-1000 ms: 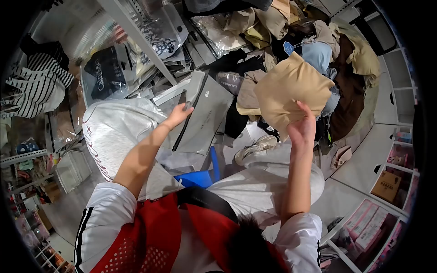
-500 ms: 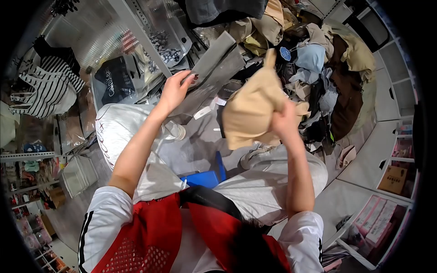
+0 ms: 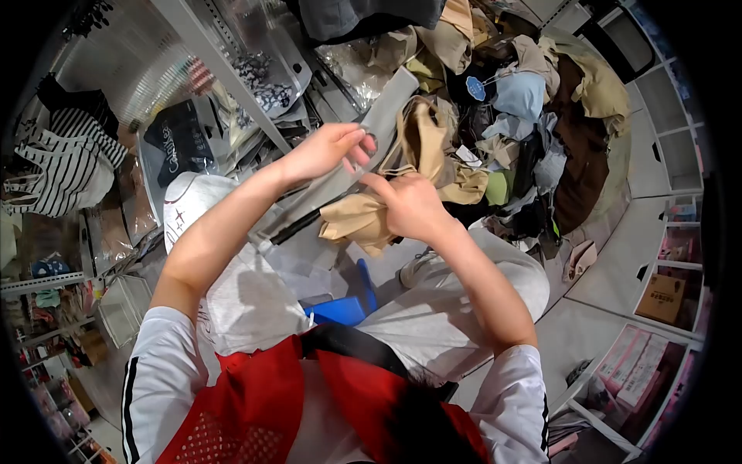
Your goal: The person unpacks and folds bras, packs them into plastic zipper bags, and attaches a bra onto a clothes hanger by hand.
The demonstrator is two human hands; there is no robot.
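My right hand [image 3: 413, 205] is closed on a tan garment [image 3: 352, 222], whose folds spread to both sides of it. Close by on the left, my left hand [image 3: 328, 152] is curled at the edge of a grey plastic zip bag [image 3: 386, 100], with thumb and fingers pinched near its strip. The bag slants behind both hands, and its lower part is partly hidden by my left forearm and the tan garment.
A heap of mixed clothes [image 3: 580, 170] lies at the right. Striped tops [image 3: 69, 166] and packed garments [image 3: 179, 143] are on the left. A blue plastic object [image 3: 340, 311] lies between my legs. White shelving [image 3: 603, 247] stands at the right.
The tan garment has moved left and down with my right hand and is now bunched against the bag. My left hand has moved right, so both hands are close together.
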